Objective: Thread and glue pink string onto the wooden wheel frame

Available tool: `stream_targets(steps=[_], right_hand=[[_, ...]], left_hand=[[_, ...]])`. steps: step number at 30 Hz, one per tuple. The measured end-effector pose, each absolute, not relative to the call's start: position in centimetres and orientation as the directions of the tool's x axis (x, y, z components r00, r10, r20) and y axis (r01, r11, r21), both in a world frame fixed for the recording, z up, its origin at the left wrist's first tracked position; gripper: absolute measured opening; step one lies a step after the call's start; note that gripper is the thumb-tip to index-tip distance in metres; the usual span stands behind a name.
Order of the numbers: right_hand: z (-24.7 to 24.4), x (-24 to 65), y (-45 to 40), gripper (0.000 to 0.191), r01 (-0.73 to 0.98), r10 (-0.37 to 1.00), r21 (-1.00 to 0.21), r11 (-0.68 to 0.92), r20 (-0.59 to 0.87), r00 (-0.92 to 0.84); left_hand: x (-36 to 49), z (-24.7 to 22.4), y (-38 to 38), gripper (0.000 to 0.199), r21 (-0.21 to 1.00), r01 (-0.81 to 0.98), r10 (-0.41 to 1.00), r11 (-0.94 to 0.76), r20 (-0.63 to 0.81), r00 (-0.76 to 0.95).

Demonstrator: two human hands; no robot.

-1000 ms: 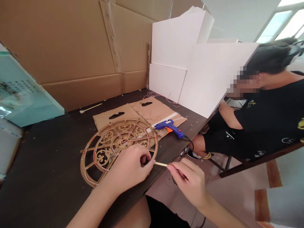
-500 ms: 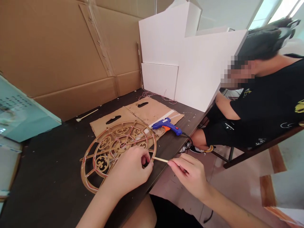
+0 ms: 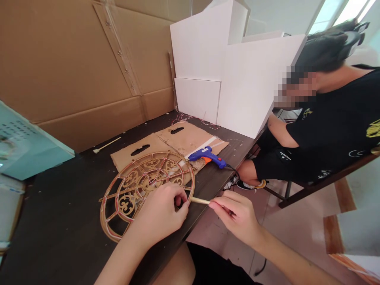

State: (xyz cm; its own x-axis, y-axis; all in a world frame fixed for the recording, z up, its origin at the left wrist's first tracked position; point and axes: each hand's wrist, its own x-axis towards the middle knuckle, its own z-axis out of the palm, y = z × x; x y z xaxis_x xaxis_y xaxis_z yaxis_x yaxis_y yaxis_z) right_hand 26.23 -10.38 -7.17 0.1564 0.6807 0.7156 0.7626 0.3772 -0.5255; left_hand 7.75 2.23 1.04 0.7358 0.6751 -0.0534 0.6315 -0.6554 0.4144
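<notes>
A round openwork wooden panel [image 3: 127, 205] with scroll patterns and reddish wire along its ribs lies on the dark table. My left hand [image 3: 166, 209] is over its near right side, fingers curled at the rim; what they pinch is hidden. My right hand [image 3: 236, 213] pinches a thin pale wooden stick [image 3: 200, 200], its far end at the panel's rim beside my left fingertips. A blue glue gun [image 3: 206, 156] rests just beyond the panel, its nozzle near the rim.
Under the glue gun lies a flat cardboard piece [image 3: 190, 136] with cut-out handles. Another stick [image 3: 107, 145] lies farther left. Thin wires [image 3: 190, 118] lie by a white board structure [image 3: 246, 87]. A person in black [image 3: 335, 130] sits at the right. Cardboard walls [image 3: 59, 59] stand behind.
The stick in my right hand has shifted slightly and looks blurred at the rim. My left hand keeps its place on the panel. The whole view has drifted a little.
</notes>
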Motion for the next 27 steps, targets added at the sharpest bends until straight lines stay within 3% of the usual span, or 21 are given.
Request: stream_targets(steps=[4,14,18,27], right_hand=[[-7.3,25.9,-10.5,0.027,0.79,0.658,-0.491,0.367,0.738,0.152],[-7.1,25.8,-10.5,0.026,0.764,0.647,-0.551,0.337,0.725,0.237],[-6.7,28.3,-10.0,0.03,0.811,0.623,-0.526,0.257,0.731,0.277],[-6.0,31.3,-7.6,0.02,0.854,0.802,-0.482,0.195,0.58,0.144]], left_hand=[[7.7,1.0,2.3,0.013,0.406,0.626,0.669,-0.666,-0.046,0.742],[8.3,0.8,1.5,0.013,0.352,0.651,0.689,-0.672,-0.025,0.725],[8.5,0.8,1.4,0.016,0.353,0.663,0.704,-0.66,-0.017,0.71],[8.2,0.7,2.1,0.01,0.414,0.652,0.702,-0.636,-0.042,0.711]])
